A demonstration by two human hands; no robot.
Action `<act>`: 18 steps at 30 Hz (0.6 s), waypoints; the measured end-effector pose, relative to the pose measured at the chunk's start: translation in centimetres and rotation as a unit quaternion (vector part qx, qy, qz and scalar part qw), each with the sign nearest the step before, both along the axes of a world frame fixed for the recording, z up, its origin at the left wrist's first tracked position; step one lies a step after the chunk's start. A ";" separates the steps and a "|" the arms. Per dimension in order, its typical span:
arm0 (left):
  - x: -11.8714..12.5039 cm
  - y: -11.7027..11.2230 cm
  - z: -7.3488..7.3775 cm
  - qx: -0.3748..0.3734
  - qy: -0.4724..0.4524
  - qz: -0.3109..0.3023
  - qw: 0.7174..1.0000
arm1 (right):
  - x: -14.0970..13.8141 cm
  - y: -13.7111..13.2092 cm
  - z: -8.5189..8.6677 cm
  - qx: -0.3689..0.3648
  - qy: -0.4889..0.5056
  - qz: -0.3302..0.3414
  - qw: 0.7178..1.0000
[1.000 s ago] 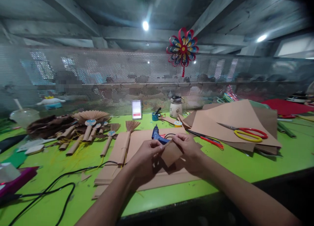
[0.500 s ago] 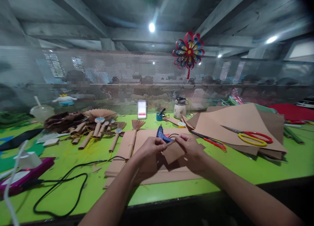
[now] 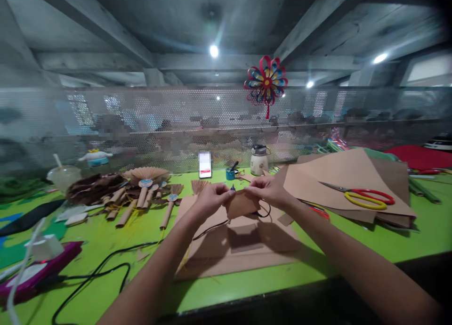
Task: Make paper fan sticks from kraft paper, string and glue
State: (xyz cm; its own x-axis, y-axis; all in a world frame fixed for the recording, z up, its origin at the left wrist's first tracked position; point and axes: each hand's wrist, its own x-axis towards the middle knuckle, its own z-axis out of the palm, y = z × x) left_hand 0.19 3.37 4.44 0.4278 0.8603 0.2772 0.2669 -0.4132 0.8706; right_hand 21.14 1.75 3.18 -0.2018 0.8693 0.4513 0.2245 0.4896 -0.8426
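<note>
A small piece of brown kraft paper is stretched between my two hands, raised above the larger brown sheets on the table. My left hand pinches its upper left corner. On the opposite corner, the fingers of my right hand are closed. Behind the paper, the blue tip of a glue gun shows; most of the gun's body is hidden. The paper casts a dark shadow on the sheets below.
Left lie several small paper fans, a black cable and a purple power strip. Red-and-yellow scissors rest on large brown sheets at right. A phone, a teal pot and a bottle stand at the back.
Both hands have lifted the paper piece up and away from the table, and it now covers most of the glue gun. The camera view has shifted slightly.
</note>
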 end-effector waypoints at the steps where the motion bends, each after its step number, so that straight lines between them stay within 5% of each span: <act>1: -0.2 0.2 -0.4 -0.002 0.001 -0.005 1.000 | -0.1 0.2 -0.4 -0.005 0.004 0.008 1.000; 7: -0.5 -0.2 -2.6 -0.061 0.010 -0.063 0.996 | 0.5 -0.5 -2.8 -0.092 0.022 0.055 0.994; 18: -0.4 -0.1 -2.3 -0.054 0.026 -0.095 0.994 | 1.6 -1.0 -1.7 -0.084 0.001 0.049 0.995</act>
